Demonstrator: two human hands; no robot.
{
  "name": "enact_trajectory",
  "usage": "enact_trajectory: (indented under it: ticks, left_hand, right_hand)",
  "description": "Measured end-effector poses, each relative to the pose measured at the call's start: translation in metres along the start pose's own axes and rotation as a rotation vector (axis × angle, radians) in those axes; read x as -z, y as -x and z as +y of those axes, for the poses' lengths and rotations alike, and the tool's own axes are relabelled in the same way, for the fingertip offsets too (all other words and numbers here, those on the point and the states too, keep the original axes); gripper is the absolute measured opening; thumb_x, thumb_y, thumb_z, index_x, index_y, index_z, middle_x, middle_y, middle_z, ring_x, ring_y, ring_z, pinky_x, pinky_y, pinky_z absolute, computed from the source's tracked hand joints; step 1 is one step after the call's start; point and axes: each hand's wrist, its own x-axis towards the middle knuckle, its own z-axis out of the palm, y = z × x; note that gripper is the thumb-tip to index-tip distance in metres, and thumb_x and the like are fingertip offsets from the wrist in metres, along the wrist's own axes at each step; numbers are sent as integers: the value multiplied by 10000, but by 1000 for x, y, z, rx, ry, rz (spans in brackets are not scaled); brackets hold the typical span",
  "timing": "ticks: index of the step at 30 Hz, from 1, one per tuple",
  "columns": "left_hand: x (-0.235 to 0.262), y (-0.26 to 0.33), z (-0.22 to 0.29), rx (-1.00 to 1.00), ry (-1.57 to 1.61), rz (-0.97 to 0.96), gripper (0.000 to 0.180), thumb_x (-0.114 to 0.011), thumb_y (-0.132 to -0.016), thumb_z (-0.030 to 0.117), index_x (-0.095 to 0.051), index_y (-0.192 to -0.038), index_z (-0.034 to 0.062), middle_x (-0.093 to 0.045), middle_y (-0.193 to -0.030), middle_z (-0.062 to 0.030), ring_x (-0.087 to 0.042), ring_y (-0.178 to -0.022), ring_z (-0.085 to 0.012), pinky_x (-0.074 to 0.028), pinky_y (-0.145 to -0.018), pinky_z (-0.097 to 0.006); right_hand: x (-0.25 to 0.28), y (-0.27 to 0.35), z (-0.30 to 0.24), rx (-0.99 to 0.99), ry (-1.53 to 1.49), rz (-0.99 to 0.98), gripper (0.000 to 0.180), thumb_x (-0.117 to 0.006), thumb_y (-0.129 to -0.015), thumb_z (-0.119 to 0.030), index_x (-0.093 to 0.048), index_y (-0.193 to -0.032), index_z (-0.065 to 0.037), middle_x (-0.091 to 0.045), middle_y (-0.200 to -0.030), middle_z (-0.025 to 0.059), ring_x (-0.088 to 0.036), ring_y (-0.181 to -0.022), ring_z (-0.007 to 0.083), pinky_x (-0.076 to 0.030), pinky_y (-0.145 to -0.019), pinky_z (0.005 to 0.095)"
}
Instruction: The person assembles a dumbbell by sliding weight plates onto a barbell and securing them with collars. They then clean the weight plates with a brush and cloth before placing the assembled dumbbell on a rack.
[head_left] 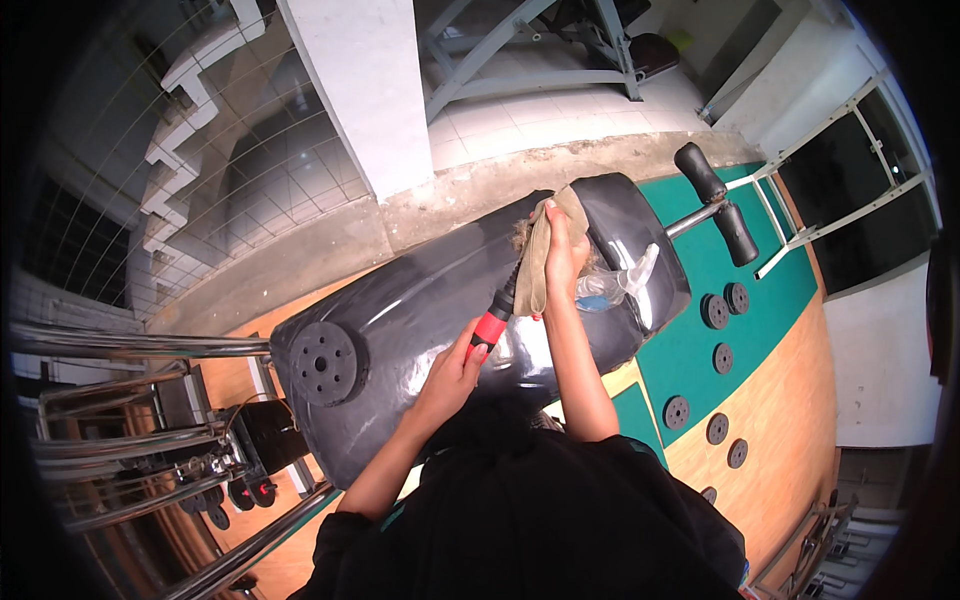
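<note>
The left hand [459, 370], near mid-frame, is closed round the handle of a red-and-black tool [489, 328], apparently to steady it. Just above centre, the right hand [562, 255] grips a tan cloth [537, 262] against the tool's far end, seemingly for firm contact. The black padded bench [430, 300] beneath supports a clear bottle [600, 288] right of centre, within reach.
</note>
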Motion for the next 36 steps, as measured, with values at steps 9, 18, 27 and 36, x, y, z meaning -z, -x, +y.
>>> enact_trajectory:
  ticks: [9,18,27,36]
  left_hand:
    - [27,8,-23,116,730,-399,583,-360,-941,430,-194,-1393,100,-452,-773,-55,-396,-483,-82,-370,-479,-221]
    - [33,3,-36,79,909,-361,559,-336,-946,442,-216,-1365,93,-467,-794,-66,-381,-464,-66,-369,-468,-219]
    - [19,-31,-19,25,270,-63,423,-269,-974,397,-245,-1200,40,-494,-974,-131,-539,-799,-170,-443,-758,-285]
    - [59,-79,64,-541,331,461,540,-527,-869,284,-331,-1302,30,-488,-1201,-151,-474,-1116,-211,-359,-949,-332]
  right_hand:
    - [20,-7,-20,-109,109,-405,193,-655,-716,-145,-633,-854,-12,-627,-783,41,-568,-683,110,-440,-641,249]
    - [26,-27,-8,-369,-594,-161,464,-569,-823,-393,-484,-1165,-91,-571,-979,73,-568,-825,200,-475,-784,340]
    - [-4,44,14,-89,280,-709,540,-738,-714,-114,-459,-1164,-7,-601,-1058,107,-593,-923,170,-470,-816,299]
    - [-10,64,19,416,532,-659,452,-751,-616,-162,-550,-993,-15,-651,-840,119,-653,-778,263,-505,-691,341]
